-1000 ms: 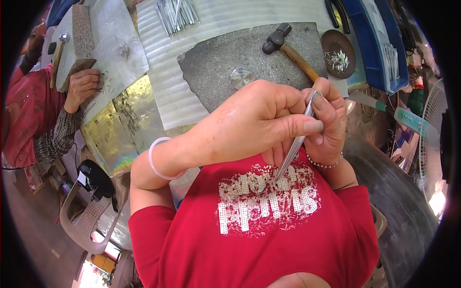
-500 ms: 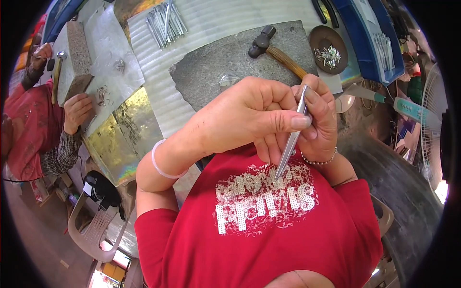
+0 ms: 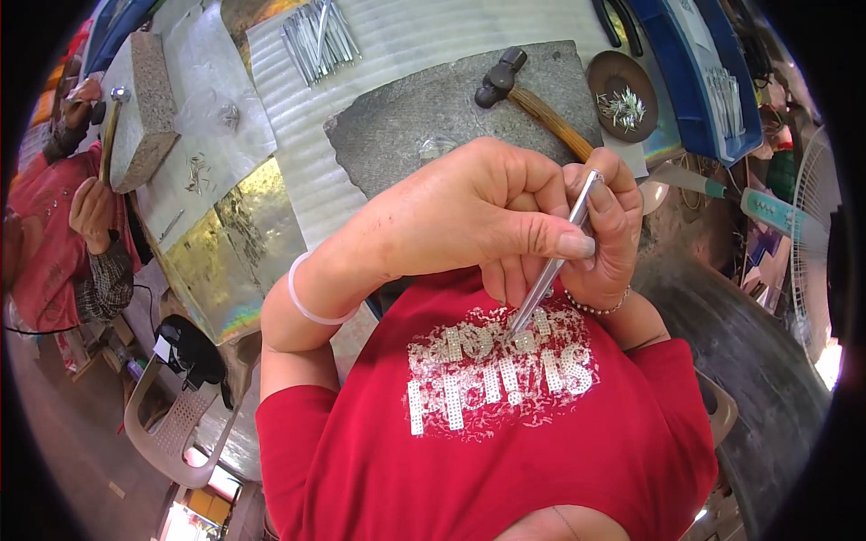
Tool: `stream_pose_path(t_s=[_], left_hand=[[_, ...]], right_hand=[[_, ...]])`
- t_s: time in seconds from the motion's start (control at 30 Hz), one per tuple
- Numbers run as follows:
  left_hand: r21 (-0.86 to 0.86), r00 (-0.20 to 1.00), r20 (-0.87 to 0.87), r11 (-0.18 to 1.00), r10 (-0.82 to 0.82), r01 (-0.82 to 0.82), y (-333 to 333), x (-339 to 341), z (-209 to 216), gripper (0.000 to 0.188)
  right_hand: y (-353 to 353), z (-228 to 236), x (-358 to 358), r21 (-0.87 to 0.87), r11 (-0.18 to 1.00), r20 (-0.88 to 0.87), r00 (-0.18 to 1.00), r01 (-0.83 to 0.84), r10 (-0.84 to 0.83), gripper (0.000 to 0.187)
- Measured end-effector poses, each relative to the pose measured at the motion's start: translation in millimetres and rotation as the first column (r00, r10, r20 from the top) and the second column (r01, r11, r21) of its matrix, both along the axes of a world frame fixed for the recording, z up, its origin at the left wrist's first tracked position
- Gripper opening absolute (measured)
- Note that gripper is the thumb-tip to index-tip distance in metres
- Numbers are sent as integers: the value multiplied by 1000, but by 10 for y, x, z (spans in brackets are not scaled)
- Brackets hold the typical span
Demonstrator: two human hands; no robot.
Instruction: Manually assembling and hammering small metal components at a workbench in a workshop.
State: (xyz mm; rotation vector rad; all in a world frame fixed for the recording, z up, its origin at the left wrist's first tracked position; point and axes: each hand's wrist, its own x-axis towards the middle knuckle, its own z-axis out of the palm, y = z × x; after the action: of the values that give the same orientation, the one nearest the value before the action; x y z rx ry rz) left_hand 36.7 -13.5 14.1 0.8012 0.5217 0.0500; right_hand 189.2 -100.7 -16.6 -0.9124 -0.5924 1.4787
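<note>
In front of my chest, both hands hold a slim, pointed silver piece that looks like tweezers. It slants, its tapered end down toward my red shirt and its blunt end up. My left hand is closed, its thumb pressed against the middle of the piece. The fingers of my right hand are curled around the upper end. Just beyond my hands lies a flat grey stone slab, with a hammer with a wooden handle resting on it. A small clear scrap sits on the slab.
Right of the slab, a brown bowl holds small silver pins. Silver strips are heaped on the white foam sheet. A blue bin stands far right, near a fan. At left, a co-worker's hand is beside a stone block and hammer.
The silver piece has tilted a little more, its upper end shifting right with my hands. At left, the co-worker's near hand has moved from the table sheet back toward their body.
</note>
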Motion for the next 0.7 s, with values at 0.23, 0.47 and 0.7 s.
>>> stream_pose_path(t_s=[0.23, 0.47, 0.7], left_hand=[[88, 996, -85, 996, 3, 5, 26, -17, -21, 23], [111, 995, -97, 994, 7, 4, 36, -34, -59, 26], [106, 997, -75, 994, -18, 26, 100, -7, -99, 28]], right_hand=[[24, -60, -17, -13, 997, 35, 997, 75, -74, 13], [25, -59, -27, -32, 998, 78, 996, 49, -46, 11], [83, -36, -41, -138, 987, 40, 996, 79, -74, 12]])
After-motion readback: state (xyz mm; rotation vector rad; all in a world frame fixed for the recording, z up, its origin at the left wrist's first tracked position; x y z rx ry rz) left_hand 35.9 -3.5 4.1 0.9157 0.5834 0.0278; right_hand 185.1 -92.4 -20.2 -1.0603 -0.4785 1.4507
